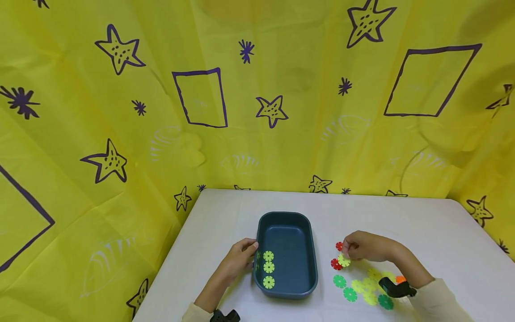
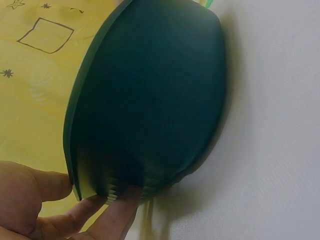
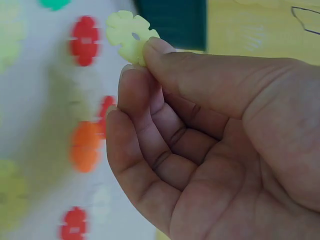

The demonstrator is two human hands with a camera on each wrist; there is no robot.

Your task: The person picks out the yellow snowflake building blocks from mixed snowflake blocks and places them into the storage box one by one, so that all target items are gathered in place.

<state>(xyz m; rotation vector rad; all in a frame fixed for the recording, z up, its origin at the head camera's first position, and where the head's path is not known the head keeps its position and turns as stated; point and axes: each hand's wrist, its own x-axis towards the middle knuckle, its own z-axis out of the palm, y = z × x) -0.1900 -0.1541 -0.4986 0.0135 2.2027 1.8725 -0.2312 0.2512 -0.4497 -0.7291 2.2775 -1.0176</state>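
A dark teal plastic tray (image 1: 286, 296) stands on the table with three yellow notched snowflake discs (image 1: 268, 267) in a column along its left side. At the tray's left wall, my left hand (image 1: 238, 258) grips the rim, its thumb (image 2: 52, 186) on one side and fingers (image 2: 117, 212) on the other. My right hand (image 1: 368, 246) is to the right of the tray, over the table. Between thumb and index fingertip it pinches a yellow snowflake disc (image 3: 127, 35) by the edge. Red discs (image 1: 336, 264) lie close below that hand.
Several yellow discs (image 1: 358, 286) are bunched nearer the table's front right, with green discs (image 1: 350, 294) around them. An orange disc (image 1: 400, 279) shows beside the right wrist. Yellow patterned cloth (image 1: 241, 147) hangs behind and beside the white table (image 1: 225, 205).
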